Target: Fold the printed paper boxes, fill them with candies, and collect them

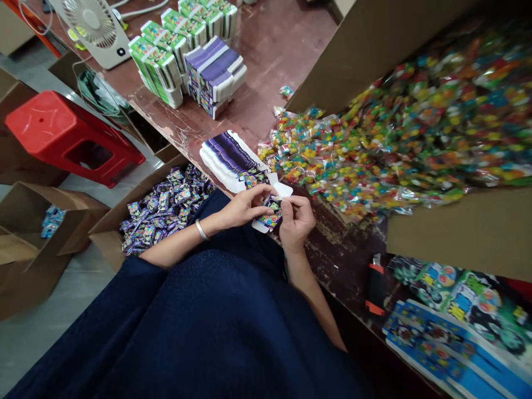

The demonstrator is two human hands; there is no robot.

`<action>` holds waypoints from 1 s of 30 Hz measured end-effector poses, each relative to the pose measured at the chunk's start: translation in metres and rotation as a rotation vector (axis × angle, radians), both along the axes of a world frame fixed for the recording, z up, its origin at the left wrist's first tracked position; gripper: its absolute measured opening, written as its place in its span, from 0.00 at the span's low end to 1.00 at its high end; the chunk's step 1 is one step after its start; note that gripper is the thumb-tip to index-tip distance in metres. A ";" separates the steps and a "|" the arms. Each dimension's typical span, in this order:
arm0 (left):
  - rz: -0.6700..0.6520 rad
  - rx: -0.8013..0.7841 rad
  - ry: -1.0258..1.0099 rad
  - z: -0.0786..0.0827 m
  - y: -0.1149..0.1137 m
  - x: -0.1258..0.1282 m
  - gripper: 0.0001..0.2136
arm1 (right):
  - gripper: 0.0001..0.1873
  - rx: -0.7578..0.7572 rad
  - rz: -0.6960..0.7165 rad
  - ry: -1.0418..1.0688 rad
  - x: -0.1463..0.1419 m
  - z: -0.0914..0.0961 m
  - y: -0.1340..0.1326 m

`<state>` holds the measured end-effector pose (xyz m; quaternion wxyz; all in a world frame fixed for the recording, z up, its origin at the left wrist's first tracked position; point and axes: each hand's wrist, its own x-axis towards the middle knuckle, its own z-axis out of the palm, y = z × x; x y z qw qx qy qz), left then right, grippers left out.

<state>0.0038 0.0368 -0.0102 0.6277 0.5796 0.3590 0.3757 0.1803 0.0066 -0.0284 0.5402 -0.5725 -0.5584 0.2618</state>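
Head view: holds a small printed box [272,217] with the left hand [246,207], with fingers narrowed around it and thumb on its face, at the near edge of the table [286,39], above a dark blue garment [216,316]. Has the right hand [297,224] at the other side of the box, with thumb and fingertips drawn close beside a white flap [282,189]; cannot tell whether pinching it or the box. Shows fanned purple blanks [230,158] just beyond the left hand and, to the right, candy packets [374,149] heaped beside open cardboard [461,233]. Farther back, shows a banded purple stack [216,66] just beside green stacks [155,61], with a white fan [93,25] to their left. Toward the lower right, shows a black-and-orange cutter [375,285] near blue sheets [440,346]. Off to the left, shows small purple packs [162,208] in a carton [105,239], near a red stool [62,130]. On the left wrist, wears a silver bangle [201,230].
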 end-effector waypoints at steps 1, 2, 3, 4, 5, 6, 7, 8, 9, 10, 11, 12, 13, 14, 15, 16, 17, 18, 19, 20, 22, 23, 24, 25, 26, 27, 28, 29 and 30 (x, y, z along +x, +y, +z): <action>-0.005 -0.003 -0.007 0.000 0.000 0.000 0.18 | 0.11 0.012 0.012 -0.012 0.001 0.001 0.001; 0.003 -0.009 -0.018 0.000 -0.001 0.002 0.18 | 0.12 0.018 0.027 -0.010 0.001 0.003 0.003; 0.021 -0.017 -0.032 -0.001 -0.001 0.003 0.18 | 0.12 0.016 0.040 0.010 0.001 0.005 0.005; 0.050 -0.025 -0.052 -0.003 -0.002 0.005 0.19 | 0.12 0.006 0.047 0.048 0.000 0.007 0.006; 0.080 -0.034 -0.074 -0.004 -0.003 0.006 0.20 | 0.12 -0.007 0.045 0.099 -0.001 0.008 0.008; 0.105 -0.047 -0.094 -0.004 -0.004 0.008 0.21 | 0.14 -0.017 0.040 0.153 -0.002 0.010 0.010; 0.121 -0.061 -0.107 -0.004 -0.005 0.008 0.22 | 0.16 -0.018 0.037 0.203 -0.002 0.011 0.012; 0.126 -0.076 -0.115 -0.004 -0.006 0.009 0.22 | 0.18 -0.011 0.048 0.241 -0.002 0.011 0.014; 0.119 -0.088 -0.115 -0.003 -0.006 0.008 0.23 | 0.20 -0.003 0.076 0.264 -0.002 0.012 0.016; 0.110 -0.093 -0.108 -0.001 -0.007 0.008 0.23 | 0.21 -0.006 0.117 0.271 0.000 0.014 0.017; 0.103 -0.087 -0.094 0.000 -0.007 0.006 0.23 | 0.21 -0.023 0.162 0.266 0.001 0.015 0.018; 0.101 -0.071 -0.077 0.002 -0.007 0.005 0.23 | 0.21 -0.056 0.200 0.257 0.004 0.018 0.019; 0.103 -0.052 -0.059 0.004 -0.007 0.004 0.23 | 0.20 -0.103 0.230 0.247 0.006 0.021 0.020; 0.106 -0.035 -0.039 0.005 -0.008 0.003 0.22 | 0.18 -0.159 0.254 0.237 0.009 0.024 0.021; 0.107 -0.021 -0.019 0.006 -0.008 0.002 0.21 | 0.15 -0.211 0.269 0.228 0.011 0.027 0.022; 0.104 -0.012 -0.002 0.006 -0.008 0.001 0.21 | 0.14 -0.251 0.278 0.218 0.013 0.031 0.023; 0.093 -0.005 0.007 0.007 -0.008 0.001 0.21 | 0.12 -0.280 0.283 0.206 0.016 0.034 0.024; 0.079 0.002 0.010 0.007 -0.008 0.000 0.21 | 0.11 -0.299 0.284 0.194 0.018 0.036 0.026; 0.066 0.011 0.010 0.007 -0.009 0.000 0.21 | 0.11 -0.308 0.281 0.186 0.020 0.038 0.027; 0.055 0.022 0.008 0.007 -0.009 0.000 0.21 | 0.11 -0.310 0.275 0.180 0.021 0.039 0.029; 0.042 0.038 0.006 0.007 -0.009 0.000 0.22 | 0.11 -0.318 0.272 0.174 0.024 0.040 0.031; 0.038 0.041 0.012 0.007 -0.010 0.000 0.24 | 0.11 -0.321 0.276 0.172 0.025 0.039 0.032; 0.034 0.041 0.021 0.007 -0.010 -0.001 0.25 | 0.11 -0.322 0.282 0.166 0.026 0.039 0.033; 0.028 0.037 0.029 0.007 -0.010 -0.001 0.27 | 0.11 -0.314 0.287 0.154 0.026 0.039 0.032; 0.024 0.029 0.033 0.007 -0.010 -0.001 0.27 | 0.11 -0.295 0.289 0.134 0.025 0.039 0.031; 0.023 0.018 0.032 0.007 -0.010 -0.001 0.27 | 0.11 -0.265 0.286 0.106 0.024 0.038 0.029; 0.026 0.003 0.021 0.007 -0.010 -0.001 0.25 | 0.12 -0.230 0.283 0.074 0.023 0.038 0.026; 0.033 -0.013 0.002 0.007 -0.009 -0.001 0.23 | 0.11 -0.198 0.280 0.047 0.022 0.037 0.022; 0.042 -0.029 -0.023 0.007 -0.009 0.000 0.21 | 0.11 -0.170 0.278 0.026 0.020 0.035 0.018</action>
